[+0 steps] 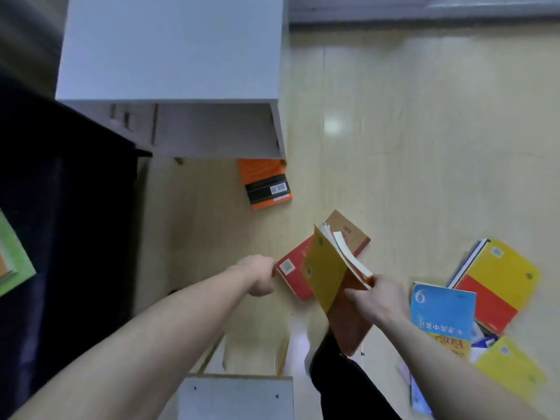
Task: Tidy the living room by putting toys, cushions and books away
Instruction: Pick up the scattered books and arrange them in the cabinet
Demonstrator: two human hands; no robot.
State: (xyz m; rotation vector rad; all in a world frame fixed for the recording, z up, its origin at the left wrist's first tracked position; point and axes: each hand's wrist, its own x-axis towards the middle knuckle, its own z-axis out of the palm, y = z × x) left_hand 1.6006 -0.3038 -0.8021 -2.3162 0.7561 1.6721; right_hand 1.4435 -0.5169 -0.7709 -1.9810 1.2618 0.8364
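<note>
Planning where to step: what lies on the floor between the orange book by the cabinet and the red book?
Head view: only bare floor between the orange book and the red book.

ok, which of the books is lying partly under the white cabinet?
The orange book with the black band. Its top edge is tucked beneath the white cabinet; the other books lie on open floor or are held in the right hand.

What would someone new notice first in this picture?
Probably the half-open yellow-and-orange paperback book held up mid-frame in the right hand, pages fanning. Next, the left hand touching the edge of a red book on the pale floor, and the bright pile of scattered books at right.
</note>
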